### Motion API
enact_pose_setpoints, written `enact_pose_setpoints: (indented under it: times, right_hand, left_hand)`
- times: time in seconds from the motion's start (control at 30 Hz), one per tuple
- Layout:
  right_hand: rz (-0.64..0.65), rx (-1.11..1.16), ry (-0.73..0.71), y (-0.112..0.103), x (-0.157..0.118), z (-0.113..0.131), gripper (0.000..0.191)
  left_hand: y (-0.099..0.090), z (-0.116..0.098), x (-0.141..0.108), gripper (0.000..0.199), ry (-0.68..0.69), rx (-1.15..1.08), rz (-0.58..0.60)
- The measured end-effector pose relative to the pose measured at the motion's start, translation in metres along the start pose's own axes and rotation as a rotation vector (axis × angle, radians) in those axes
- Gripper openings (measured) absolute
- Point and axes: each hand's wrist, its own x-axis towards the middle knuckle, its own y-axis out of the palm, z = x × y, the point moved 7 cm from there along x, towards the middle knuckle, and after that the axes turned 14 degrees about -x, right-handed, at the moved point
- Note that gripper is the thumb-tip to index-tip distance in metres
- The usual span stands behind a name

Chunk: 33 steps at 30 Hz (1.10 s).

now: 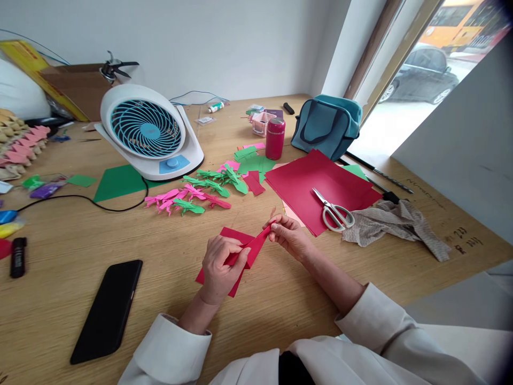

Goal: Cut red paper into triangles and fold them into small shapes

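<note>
A folded piece of red paper is held between both hands above the wooden table. My left hand pinches its middle, thumb on top. At its narrow upper right end, my right hand grips the paper between thumb and fingers. More red paper shows behind and below my left hand; whether it is one piece with the folded part I cannot tell. Beyond the hands lie folded green figures and pink figures. Scissors rest on a stack of red sheets.
A black phone lies at the left front, near a black marker. Farther back stand a white fan, a red flask and a teal bag. A crumpled cloth is at the right.
</note>
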Motion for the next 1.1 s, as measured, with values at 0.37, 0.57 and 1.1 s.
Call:
enact_pose_setpoints:
  times: [0.37, 0.57, 1.1]
  right_hand:
    - [-0.014, -0.019, 0.012, -0.0005, -0.0008, 0.0022, 0.028]
    - [-0.03, -0.034, 0.016, -0.0008, -0.0015, 0.0029, 0.029]
    - [0.003, -0.041, 0.003, 0.0006, -0.003, 0.0058, 0.029]
  left_hand:
    - [-0.0012, -0.0019, 0.0013, 0.021, -0.001, 0.003, 0.004]
    - [-0.0014, -0.0019, 0.0009, 0.02, 0.0, 0.01, 0.004]
    - [-0.0022, 0.0003, 0.0006, 0.019, -0.027, -0.025, -0.007]
